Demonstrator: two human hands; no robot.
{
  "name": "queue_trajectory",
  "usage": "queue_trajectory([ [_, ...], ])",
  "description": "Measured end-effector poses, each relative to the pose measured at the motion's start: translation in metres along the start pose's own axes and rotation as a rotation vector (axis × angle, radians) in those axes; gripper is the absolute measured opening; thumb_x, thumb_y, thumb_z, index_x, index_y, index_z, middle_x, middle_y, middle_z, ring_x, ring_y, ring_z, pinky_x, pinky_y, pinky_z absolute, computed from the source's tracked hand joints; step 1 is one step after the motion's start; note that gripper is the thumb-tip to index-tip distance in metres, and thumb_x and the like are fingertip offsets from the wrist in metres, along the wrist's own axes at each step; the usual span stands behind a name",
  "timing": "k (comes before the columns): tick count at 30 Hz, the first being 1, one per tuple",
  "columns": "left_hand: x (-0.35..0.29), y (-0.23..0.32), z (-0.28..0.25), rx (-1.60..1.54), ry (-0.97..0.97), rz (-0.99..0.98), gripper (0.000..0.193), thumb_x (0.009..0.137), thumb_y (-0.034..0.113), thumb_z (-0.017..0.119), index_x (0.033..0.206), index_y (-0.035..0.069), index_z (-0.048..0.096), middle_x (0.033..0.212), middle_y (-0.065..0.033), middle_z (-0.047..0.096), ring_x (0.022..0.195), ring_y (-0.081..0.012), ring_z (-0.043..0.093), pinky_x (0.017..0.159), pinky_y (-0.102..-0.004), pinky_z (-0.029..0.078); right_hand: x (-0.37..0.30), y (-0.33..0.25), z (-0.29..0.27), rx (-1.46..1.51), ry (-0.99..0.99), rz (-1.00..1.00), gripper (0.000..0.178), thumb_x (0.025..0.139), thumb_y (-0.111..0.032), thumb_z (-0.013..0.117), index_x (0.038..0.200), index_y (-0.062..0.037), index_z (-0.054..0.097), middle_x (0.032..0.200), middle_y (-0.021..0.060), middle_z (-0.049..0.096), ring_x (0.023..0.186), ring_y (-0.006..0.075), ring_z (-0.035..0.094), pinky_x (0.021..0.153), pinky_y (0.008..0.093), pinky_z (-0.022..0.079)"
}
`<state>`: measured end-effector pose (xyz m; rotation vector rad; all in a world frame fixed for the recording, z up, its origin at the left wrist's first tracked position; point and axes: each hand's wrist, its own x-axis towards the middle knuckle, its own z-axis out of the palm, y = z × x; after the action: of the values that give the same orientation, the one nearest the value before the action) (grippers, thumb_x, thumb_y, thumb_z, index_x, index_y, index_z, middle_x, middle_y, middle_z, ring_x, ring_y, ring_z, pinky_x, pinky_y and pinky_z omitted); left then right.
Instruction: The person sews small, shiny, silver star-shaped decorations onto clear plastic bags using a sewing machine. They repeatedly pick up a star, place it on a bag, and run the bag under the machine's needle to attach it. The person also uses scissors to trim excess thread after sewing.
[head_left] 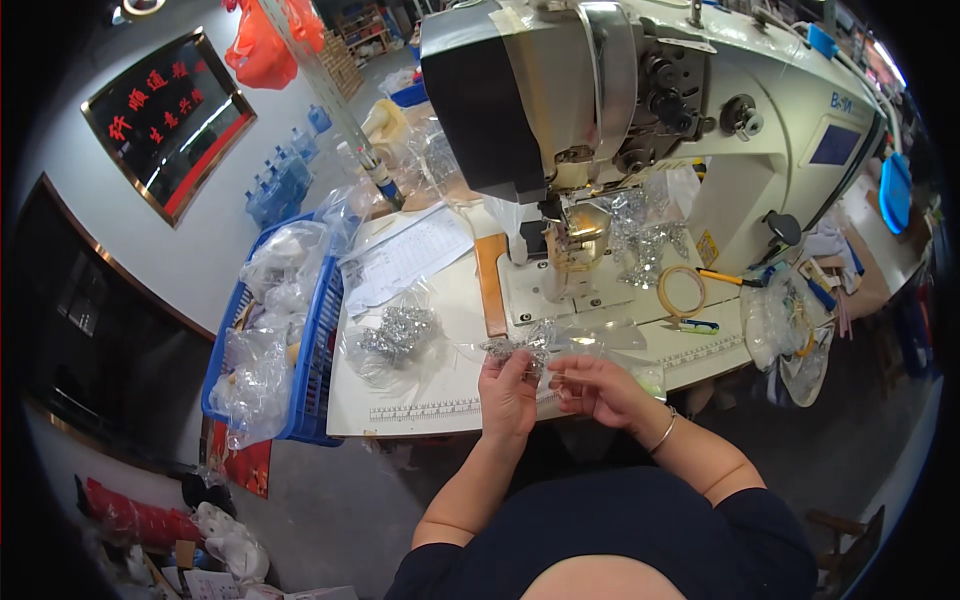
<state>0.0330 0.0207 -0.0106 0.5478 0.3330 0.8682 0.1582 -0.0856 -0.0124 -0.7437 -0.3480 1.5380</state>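
Observation:
Near the table's front edge, my left hand (510,396) pinches a silver sequined piece (530,343) between thumb and fingers. Just to its right, my right hand (604,392) has its fingers curled together close to that piece. What those fingertips hold, if anything, is too small to make out. Ahead of both hands stands a white industrial sewing machine (775,165), its needle area (560,235) above a metal plate. A heap of silver sequined pieces (398,335) lies on clear plastic to the left. More silver pieces (645,235) are behind the needle area.
A blue basket (318,340) of plastic-wrapped goods stands against the table's left side. Printed sheets (410,258) lie behind the left heap. At right are a tape roll (682,290), a yellow-handled tool (728,277) and plastic bags (785,330). A ruler strip (425,409) runs along the front edge.

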Motion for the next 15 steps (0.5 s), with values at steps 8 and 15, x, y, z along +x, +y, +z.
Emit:
queue_trajectory([
  [8, -0.009, -0.022, 0.007, 0.025, -0.007, 0.072, 0.025, 0.086, 0.005, 0.062, 0.109, 0.005, 0.053, 0.103, -0.0072, 0.061, 0.093, -0.0175, 0.061, 0.08, -0.0289, 0.052, 0.017, 0.023, 0.013, 0.007, 0.098, -0.516, 0.035, 0.083, 0.001, 0.063, 0.118, -0.0003, 0.055, 0.105, 0.006, 0.061, 0.093, 0.0136, 0.058, 0.088, 0.0272, 0.045],
  [15, -0.016, -0.028, 0.0, -0.109, -0.27, 0.073, 0.065, 0.076, 0.029, 0.074, 0.131, 0.016, 0.042, 0.135, -0.0067, 0.042, 0.123, -0.0235, 0.043, 0.1, -0.0384, 0.041, 0.009, 0.016, 0.011, 0.168, 0.134, -0.503, 0.018, 0.084, -0.002, 0.064, 0.102, -0.0058, 0.063, 0.097, 0.0054, 0.066, 0.09, 0.0141, 0.061, 0.082, 0.0278, 0.049],
])
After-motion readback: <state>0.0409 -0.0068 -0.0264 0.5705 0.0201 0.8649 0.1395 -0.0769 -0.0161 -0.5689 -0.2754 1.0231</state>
